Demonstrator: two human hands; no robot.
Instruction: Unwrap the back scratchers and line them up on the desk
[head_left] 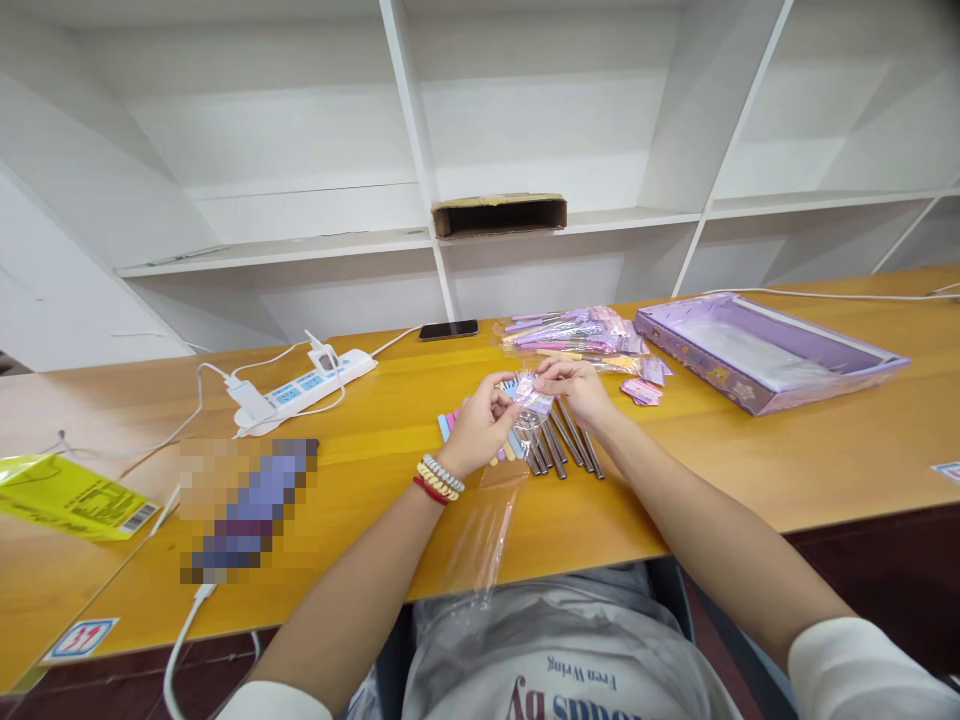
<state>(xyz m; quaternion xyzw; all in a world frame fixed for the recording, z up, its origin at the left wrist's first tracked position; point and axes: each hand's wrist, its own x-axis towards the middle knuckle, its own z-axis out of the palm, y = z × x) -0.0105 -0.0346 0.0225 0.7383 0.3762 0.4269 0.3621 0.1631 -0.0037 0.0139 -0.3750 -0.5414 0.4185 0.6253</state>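
Observation:
My left hand (484,425), with bracelets at the wrist, is closed with its fingertips at the mouth of a clear plastic bag (484,535). The bag hangs down toward the table's front edge. My right hand (576,388) pinches a small pink and purple printed card (533,397) at the bag's top. Whether the card is inside the bag, I cannot tell. Beneath and beside my hands lie several silver metal tubes (556,445) and several pastel sticks (444,427), partly hidden by my left hand. A small pile of printed cards (641,391) lies right of my right hand.
Several filled clear packs (577,330) lie behind my hands. A purple open box (757,392) stands at the right. On the left are a power strip (307,385) with cables, a blurred-out device (255,510) and a yellow packet (75,497). A black phone (448,330) lies near the shelves.

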